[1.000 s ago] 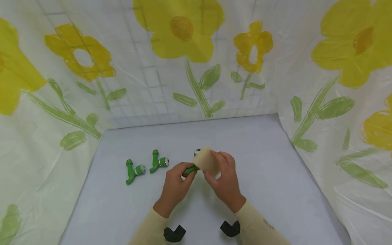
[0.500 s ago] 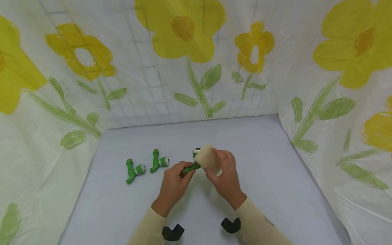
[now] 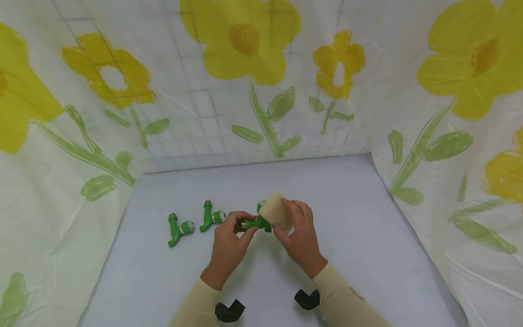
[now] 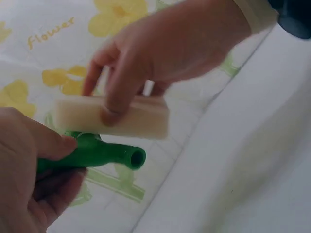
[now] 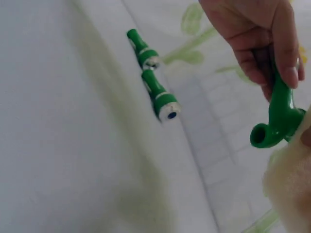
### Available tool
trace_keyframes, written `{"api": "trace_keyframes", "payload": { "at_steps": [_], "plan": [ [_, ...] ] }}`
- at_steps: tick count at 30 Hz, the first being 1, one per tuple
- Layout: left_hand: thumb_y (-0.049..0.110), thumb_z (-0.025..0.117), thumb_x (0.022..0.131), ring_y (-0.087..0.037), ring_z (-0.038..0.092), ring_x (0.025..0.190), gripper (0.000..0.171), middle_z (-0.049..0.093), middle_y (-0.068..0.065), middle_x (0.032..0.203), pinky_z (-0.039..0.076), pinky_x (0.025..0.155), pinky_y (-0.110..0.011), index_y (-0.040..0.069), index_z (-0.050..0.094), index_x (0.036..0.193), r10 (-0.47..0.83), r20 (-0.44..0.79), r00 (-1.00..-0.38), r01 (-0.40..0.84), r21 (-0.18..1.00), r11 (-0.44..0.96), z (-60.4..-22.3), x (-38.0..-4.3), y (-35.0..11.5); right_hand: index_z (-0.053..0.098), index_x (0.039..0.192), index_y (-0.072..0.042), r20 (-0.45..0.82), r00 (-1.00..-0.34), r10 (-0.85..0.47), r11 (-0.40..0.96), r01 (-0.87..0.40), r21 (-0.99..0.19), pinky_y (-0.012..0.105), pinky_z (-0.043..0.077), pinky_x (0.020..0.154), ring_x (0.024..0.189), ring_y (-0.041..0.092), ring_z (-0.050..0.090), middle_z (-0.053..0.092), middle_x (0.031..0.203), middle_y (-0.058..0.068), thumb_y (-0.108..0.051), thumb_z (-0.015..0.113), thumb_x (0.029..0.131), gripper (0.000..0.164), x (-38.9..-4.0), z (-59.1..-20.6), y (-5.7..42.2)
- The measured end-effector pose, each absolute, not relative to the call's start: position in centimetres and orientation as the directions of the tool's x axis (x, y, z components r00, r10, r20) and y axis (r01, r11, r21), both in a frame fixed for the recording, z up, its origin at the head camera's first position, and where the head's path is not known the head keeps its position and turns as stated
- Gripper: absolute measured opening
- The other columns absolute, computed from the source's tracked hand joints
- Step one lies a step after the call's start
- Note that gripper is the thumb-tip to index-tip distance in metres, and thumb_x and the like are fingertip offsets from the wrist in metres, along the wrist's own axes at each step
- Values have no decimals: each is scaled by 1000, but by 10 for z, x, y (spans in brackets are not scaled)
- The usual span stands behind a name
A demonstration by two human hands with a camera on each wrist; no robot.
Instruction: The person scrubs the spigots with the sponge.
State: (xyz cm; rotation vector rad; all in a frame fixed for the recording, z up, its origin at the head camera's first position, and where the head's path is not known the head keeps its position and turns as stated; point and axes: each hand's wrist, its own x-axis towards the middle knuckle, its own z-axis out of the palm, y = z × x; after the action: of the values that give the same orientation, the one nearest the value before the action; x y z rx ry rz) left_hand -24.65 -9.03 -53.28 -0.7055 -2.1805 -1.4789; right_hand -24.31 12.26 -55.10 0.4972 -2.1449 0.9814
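Observation:
My left hand (image 3: 228, 245) pinches a green tap (image 3: 252, 223) by its threaded inlet end, between thumb and fingers. The tap is held above the table, its brass thread pointing left and its spout toward the right. My right hand (image 3: 302, 238) grips a cream sponge (image 3: 273, 210) against the tap's side, near the knob. In the left wrist view the sponge (image 4: 141, 121) lies along the top of the tap (image 4: 104, 153), whose open spout faces the camera. Part of the knob is hidden behind the sponge.
Two more green taps with silver-trimmed knobs, one at the far left (image 3: 175, 229) and one closer to my hands (image 3: 207, 217), lie on the pale table (image 3: 351, 204). A white curtain (image 3: 163, 136) with yellow flowers encloses the table's back and sides.
The left hand has shifted slightly left and turned the tap, so its brass thread and spout now show. The sponge has stayed close to the tap in the right hand.

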Motion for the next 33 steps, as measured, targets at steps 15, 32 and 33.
{"api": "trace_keyframes", "payload": {
  "at_steps": [15,32,33],
  "plan": [
    [-3,80,99,-34,75,111,42,73,-26,124,63,92,-44,-3,67,139,-128,99,-987,140,920,-366,-531,-250,-88,57,151,-5,657,-751,-61,559,-571,-601,54,57,94,124,29,54,57,134,13,-6,89,86,72,-233,-567,115],
    [7,65,111,-24,75,94,33,67,-16,115,66,83,-41,-10,63,140,-16,-54,-998,-37,852,-521,-522,-252,-95,54,151,-5,712,-691,-122,552,-644,-530,54,59,94,128,32,53,56,138,14,-3,87,84,75,-236,-554,121],
    [7,64,112,-24,75,94,32,67,-16,114,66,83,-41,-10,63,139,-13,-60,-998,-44,854,-518,-523,-253,-96,53,151,-4,714,-689,-121,553,-645,-528,55,59,94,128,32,54,56,138,14,-1,87,83,76,-236,-556,121]
  ]
}}
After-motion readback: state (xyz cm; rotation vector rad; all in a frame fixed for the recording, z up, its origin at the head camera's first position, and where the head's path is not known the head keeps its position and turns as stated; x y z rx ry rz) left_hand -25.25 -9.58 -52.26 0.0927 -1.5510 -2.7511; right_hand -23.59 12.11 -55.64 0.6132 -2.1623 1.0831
